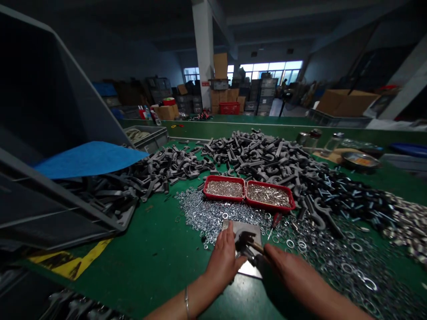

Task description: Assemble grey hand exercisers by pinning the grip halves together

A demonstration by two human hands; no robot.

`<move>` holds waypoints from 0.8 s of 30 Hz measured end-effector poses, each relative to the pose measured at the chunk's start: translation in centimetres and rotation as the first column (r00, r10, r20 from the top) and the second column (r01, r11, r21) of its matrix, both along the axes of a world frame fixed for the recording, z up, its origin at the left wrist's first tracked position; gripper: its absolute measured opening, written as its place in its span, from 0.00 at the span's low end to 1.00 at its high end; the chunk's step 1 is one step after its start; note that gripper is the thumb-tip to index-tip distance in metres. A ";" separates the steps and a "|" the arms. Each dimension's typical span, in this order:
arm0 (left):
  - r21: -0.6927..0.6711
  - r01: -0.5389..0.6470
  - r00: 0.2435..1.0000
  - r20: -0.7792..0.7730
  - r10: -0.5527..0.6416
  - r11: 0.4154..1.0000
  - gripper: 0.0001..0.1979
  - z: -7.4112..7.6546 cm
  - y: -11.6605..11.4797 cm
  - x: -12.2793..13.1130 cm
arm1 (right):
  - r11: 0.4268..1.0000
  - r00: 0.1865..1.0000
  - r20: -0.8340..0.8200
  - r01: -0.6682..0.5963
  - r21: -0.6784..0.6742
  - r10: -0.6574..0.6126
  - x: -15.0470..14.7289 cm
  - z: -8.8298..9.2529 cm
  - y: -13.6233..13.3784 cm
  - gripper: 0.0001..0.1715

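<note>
My right hand [278, 260] is closed around the wooden handle of a small hammer [247, 238]. The dark hammer head is over a flat metal plate [251, 269] on the green bench. With fingers closed, my left hand [224, 254] steadies a grey metal part [248, 256] on that plate, right beside the hammer head. Part of this piece is hidden by the hammer and my fingers, so I cannot tell its full shape. A small screwdriver [275, 224] with a red handle lies just beyond the plate's right corner.
Two red trays [245, 200] of tiny metal pins stand behind the plate, amid loose washers [200, 218]. Grey hook-shaped parts [260, 153] are heaped farther back. Black bolted pieces [353, 191] lie to the right. A tipped grey crate [66, 231] stands at left.
</note>
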State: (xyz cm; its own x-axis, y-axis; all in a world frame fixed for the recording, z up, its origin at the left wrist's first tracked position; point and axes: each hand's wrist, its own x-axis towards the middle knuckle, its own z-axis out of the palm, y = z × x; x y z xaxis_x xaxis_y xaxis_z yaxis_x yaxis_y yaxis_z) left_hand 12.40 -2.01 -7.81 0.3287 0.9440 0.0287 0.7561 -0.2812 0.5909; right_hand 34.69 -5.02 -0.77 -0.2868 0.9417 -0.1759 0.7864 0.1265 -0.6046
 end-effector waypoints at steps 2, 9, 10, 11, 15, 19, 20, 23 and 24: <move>-0.008 -0.001 1.000 -0.003 0.001 1.000 0.50 0.1 0.1 0.0 | 0.999 0.997 -0.075 0.021 -0.043 -0.024 0.2 -0.5 0.0 0.15; -0.108 0.010 0.976 0.217 0.013 0.994 0.43 2.3 2.2 -0.2 | 0.889 0.908 -0.145 0.336 -0.312 -0.394 4.6 -3.7 -1.8 0.27; -0.200 0.002 0.953 0.296 0.058 0.980 0.41 2.5 2.6 -0.3 | 0.921 0.934 -0.058 0.337 -0.194 -0.354 5.4 -3.9 -1.3 0.26; -0.288 -0.001 0.927 0.359 0.109 0.958 0.38 2.4 2.9 -0.4 | 0.943 0.946 0.025 0.323 -0.077 -0.322 6.1 -4.1 -0.6 0.24; -0.191 -0.074 0.943 0.305 0.131 0.979 0.32 1.5 3.8 -1.7 | 0.914 0.901 0.160 0.388 0.119 -0.403 7.2 -4.2 4.7 0.19; -0.043 -0.014 0.977 0.211 0.022 0.999 0.27 6.2 7.8 -4.5 | 0.866 0.837 0.222 0.488 0.110 -0.500 5.6 -4.9 9.5 0.21; 0.004 -0.005 0.971 0.239 0.004 1.000 0.25 9.0 9.8 -5.6 | 0.857 0.828 0.225 0.505 0.100 -0.514 5.3 -5.2 10.2 0.21; 0.326 -0.227 0.925 0.367 0.098 0.918 0.20 19.2 16.1 -9.1 | 0.835 0.817 0.179 0.546 0.068 -0.549 5.2 -5.7 10.9 0.19; 0.411 -0.317 0.883 0.457 0.108 0.855 0.19 22.1 17.6 -10.1 | 0.826 0.814 0.141 0.560 0.060 -0.563 5.4 -5.7 10.8 0.18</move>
State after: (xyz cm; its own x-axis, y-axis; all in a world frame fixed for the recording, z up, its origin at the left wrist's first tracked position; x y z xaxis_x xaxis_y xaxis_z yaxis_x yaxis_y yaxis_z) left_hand 2.30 15.61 14.24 -0.0188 0.8277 0.5608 0.5520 -0.4591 0.6961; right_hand 40.08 5.75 -6.48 0.3206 0.9340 -0.1575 0.8024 -0.3562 -0.4788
